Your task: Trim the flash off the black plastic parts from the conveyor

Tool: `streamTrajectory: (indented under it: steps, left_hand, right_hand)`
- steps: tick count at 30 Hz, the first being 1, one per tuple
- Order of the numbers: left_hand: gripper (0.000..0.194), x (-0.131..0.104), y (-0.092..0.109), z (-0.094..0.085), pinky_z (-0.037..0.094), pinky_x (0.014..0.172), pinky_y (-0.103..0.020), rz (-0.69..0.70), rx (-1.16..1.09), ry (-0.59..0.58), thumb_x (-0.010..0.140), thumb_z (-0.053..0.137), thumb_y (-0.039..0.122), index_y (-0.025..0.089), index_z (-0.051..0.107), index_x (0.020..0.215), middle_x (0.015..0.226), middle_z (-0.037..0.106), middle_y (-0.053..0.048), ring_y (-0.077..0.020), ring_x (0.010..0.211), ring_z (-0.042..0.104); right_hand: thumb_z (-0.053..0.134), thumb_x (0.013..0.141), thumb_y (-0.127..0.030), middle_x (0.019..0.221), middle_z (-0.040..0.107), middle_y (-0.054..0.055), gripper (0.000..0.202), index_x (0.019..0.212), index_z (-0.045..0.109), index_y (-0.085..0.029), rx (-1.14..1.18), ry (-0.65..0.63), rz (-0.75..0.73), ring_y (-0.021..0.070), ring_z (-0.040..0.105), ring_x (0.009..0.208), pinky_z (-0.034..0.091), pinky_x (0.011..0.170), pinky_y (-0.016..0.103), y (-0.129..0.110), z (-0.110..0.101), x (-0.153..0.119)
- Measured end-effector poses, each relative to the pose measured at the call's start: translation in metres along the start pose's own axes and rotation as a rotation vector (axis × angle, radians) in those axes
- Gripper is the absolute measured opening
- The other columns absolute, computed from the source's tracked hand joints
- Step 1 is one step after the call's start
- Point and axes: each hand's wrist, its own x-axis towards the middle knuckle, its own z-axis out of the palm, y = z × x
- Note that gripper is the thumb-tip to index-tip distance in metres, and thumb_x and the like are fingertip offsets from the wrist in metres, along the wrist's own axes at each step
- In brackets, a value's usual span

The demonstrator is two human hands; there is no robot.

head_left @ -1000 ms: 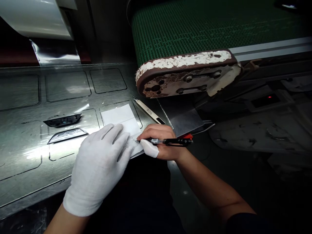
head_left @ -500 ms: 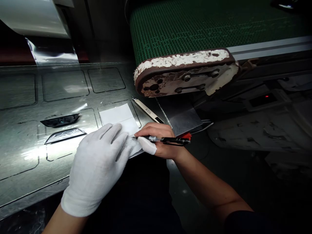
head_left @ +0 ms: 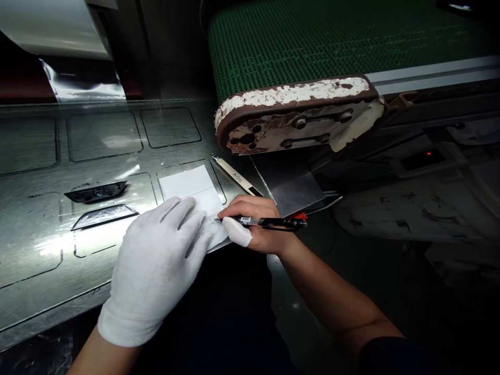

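My left hand (head_left: 156, 260), in a white glove, lies flat with its fingers spread over a white sheet of paper (head_left: 191, 182). A pen (head_left: 269, 223) with a black clip is gripped in my right hand (head_left: 253, 221), which is bare except for a white cover on the thumb. Its tip touches the paper, close to my left fingertips, where small dark marks show. Just beyond the paper lies a slim cream utility knife (head_left: 238, 176) marked A06. Left of the gloved hand are a black trapezoid part (head_left: 96, 192) and a similar shiny, film-like piece (head_left: 104, 216).
The metal table (head_left: 31, 208) carries black outlined rectangles. Close above its right end juts a green conveyor belt (head_left: 312, 47) with a rusty, peeling end bracket (head_left: 300, 114). A roll of clear film (head_left: 54, 26) hangs at the back left. A dark plate (head_left: 292, 185) lies right of the knife.
My right hand and the pen have shifted very slightly to the right along the paper. The left hand holds its place.
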Motion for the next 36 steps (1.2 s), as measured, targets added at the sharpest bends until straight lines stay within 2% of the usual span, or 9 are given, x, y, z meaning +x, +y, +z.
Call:
streamTrajectory:
  steps: [10,15,20,31,36]
  left_hand:
    - [0.017,-0.0002,-0.0009,0.0011,0.046,0.088,-0.050,-0.008,-0.009,0.005,0.103,0.049,0.035,0.022,0.059,0.109,0.129,0.065,-0.010,-0.0346,0.114,0.060]
    - [0.016,0.0002,0.0000,0.0000,0.046,0.086,-0.050,-0.003,0.000,-0.001,0.103,0.049,0.035,0.022,0.059,0.105,0.120,0.066,-0.010,-0.0342,0.109,0.061]
    - [0.015,0.0003,0.0013,-0.0002,0.047,0.085,-0.050,-0.011,-0.002,0.003,0.102,0.050,0.034,0.023,0.060,0.106,0.123,0.066,-0.010,-0.0348,0.111,0.062]
    - [0.017,-0.0004,-0.0002,0.0012,0.045,0.086,-0.049,-0.002,0.000,0.004,0.103,0.049,0.035,0.022,0.058,0.108,0.129,0.064,-0.010,-0.0340,0.114,0.059]
    - [0.015,0.0001,0.0001,0.0007,0.043,0.083,-0.048,-0.003,0.008,-0.007,0.103,0.048,0.035,0.023,0.056,0.102,0.113,0.064,-0.007,-0.0317,0.105,0.060]
  right_hand:
    - [0.067,0.092,-0.020,0.085,0.076,0.005,0.010,0.095,0.076,-0.019,0.003,0.000,-0.005,0.0154,0.070,0.074,0.055,0.067,0.028,0.0001,0.0005,-0.0005]
    - [0.068,0.093,-0.020,0.086,0.076,0.005,0.010,0.096,0.077,-0.019,0.024,0.012,-0.001,0.0150,0.071,0.075,0.056,0.067,0.028,-0.0008,-0.0003,0.0002]
    - [0.069,0.093,-0.018,0.091,0.078,0.007,0.012,0.101,0.078,-0.018,0.028,-0.007,-0.042,0.0159,0.073,0.081,0.059,0.073,0.029,-0.0014,-0.0004,0.0022]
    - [0.068,0.089,-0.015,0.086,0.076,0.004,0.010,0.094,0.077,-0.018,0.056,0.008,-0.031,0.0150,0.070,0.075,0.055,0.068,0.029,0.0013,-0.0009,-0.0010]
    - [0.068,0.090,-0.017,0.085,0.077,0.005,0.010,0.094,0.077,-0.018,0.046,-0.015,-0.058,0.0156,0.071,0.076,0.057,0.069,0.028,-0.0013,-0.0013,0.0017]
